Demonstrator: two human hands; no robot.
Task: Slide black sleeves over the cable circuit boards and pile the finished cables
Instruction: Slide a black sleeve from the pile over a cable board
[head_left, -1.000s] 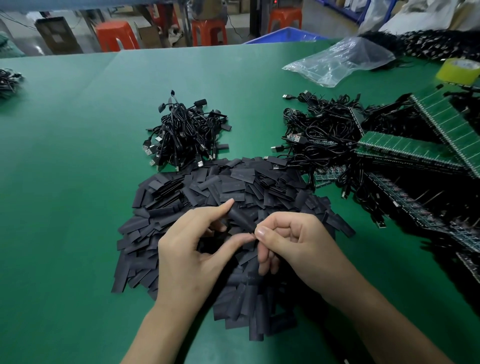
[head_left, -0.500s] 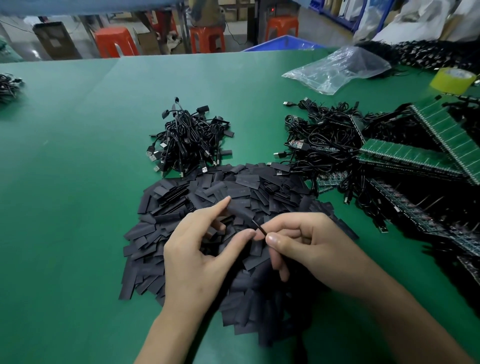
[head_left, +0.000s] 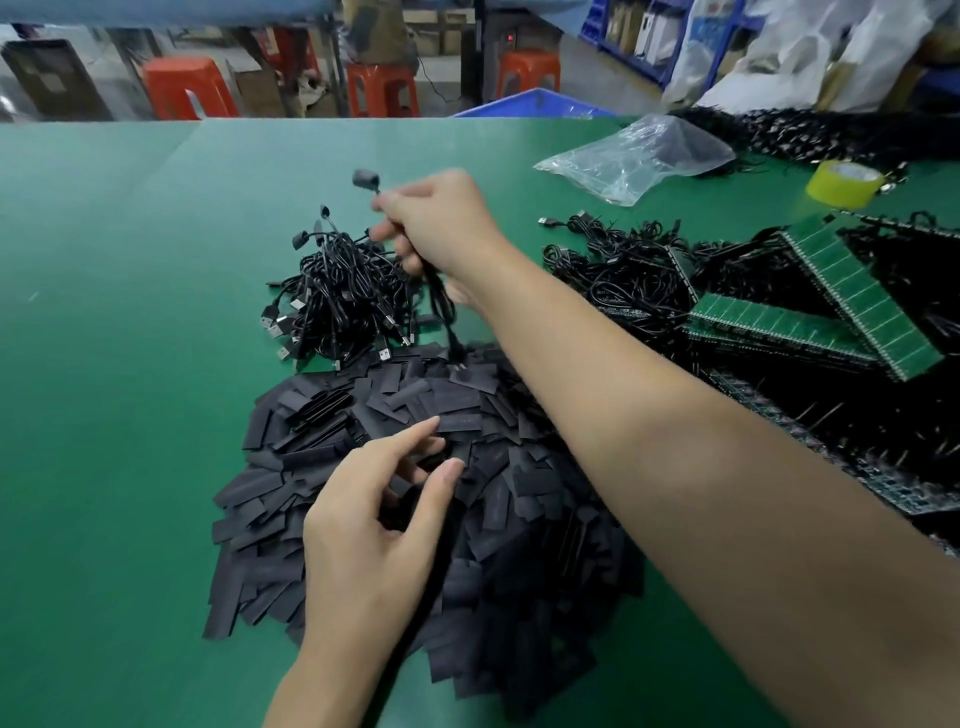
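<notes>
A wide heap of flat black sleeves (head_left: 498, 415) covers the green table in front of me. My right hand (head_left: 441, 223) is stretched out over the pile of finished cables (head_left: 337, 291) and grips a black cable (head_left: 441, 306); its sleeved end (head_left: 366, 179) sticks up past my fingers and the rest hangs down to the sleeves. My left hand (head_left: 374, 514) hovers over the sleeve heap with thumb and forefinger apart, holding nothing that I can see.
A tangle of unsleeved cables (head_left: 618, 275) and green circuit board strips (head_left: 852, 291) lie at the right. A clear plastic bag (head_left: 639, 156) and a yellow tape roll (head_left: 844, 182) sit at the back right. Orange stools (head_left: 189, 85) stand beyond the table.
My right hand left the sleeve heap and swung forward to the finished pile, carrying the sleeved cable. My left hand let go and stayed over the sleeves.
</notes>
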